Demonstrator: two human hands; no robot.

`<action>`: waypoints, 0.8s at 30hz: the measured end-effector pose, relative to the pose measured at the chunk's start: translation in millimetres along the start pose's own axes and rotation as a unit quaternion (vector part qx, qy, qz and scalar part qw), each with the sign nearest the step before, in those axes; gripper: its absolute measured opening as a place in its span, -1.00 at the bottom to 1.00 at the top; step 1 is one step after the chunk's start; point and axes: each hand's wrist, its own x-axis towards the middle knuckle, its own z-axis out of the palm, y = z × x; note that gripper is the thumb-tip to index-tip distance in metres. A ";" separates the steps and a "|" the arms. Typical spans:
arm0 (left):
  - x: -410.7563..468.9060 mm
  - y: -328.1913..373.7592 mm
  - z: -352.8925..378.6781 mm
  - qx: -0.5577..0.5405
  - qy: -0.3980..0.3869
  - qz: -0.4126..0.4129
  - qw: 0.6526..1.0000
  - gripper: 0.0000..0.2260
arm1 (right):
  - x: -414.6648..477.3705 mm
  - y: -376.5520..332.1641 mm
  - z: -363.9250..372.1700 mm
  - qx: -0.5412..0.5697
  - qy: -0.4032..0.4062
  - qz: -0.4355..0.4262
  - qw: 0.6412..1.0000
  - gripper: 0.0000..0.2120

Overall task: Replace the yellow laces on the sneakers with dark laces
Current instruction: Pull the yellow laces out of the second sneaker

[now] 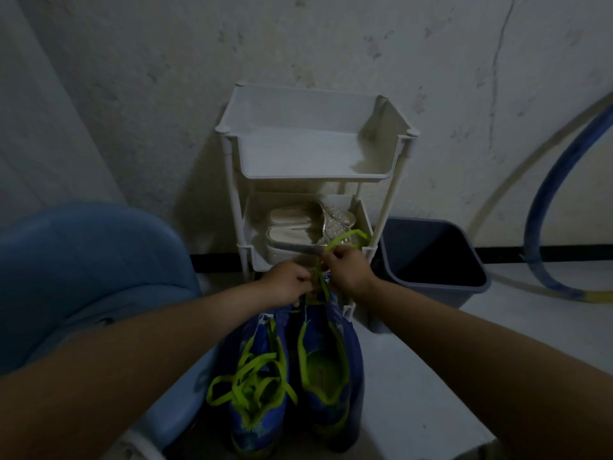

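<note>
Forearms, two, bare, are reaching in from the bottom corners and hiding the ground on either side. Sneakers, one pair, blue: the left sneaker [255, 410] and right sneaker [328, 393] are lying side by side, touching, at the left edge of a pale surface [414, 376]; whether they are resting on it cannot be told. The left sneaker's yellow lace [252, 376] is sprawling loose over its opening. The right sneaker's yellow lace [345, 237] is rising from the shoe's far end and looping above the hands. The left hand [288, 282] is pinching this lace with curled fingers. The right hand [348, 268], just beside it, is gripping the same lace. Both hands are covering the shoe's far end and the front of the rack's lower shelf. A white rack [315, 154] is standing against the wall, with pale sandals [292, 227] on the lower shelf. A dark bin [431, 257] is sitting beside the rack on the right, a blue hose [547, 210] is curving beyond it, and a blue rounded plastic object [83, 260] is filling the left side.
</note>
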 end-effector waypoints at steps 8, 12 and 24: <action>-1.0 5.7 -2.8 -0.121 0.093 0.068 0.986 -0.80 | -17.8 1.2 3.1 -0.122 -0.184 0.063 0.973 -0.88; 0.2 5.7 -0.6 -0.113 0.090 0.066 0.987 -0.81 | -18.7 2.9 6.6 -0.114 -0.155 0.059 0.980 -0.80; 2.3 -17.4 7.8 0.191 -0.028 0.092 0.977 -0.80 | 1.2 14.5 -24.4 -0.435 -0.148 0.056 0.886 -0.91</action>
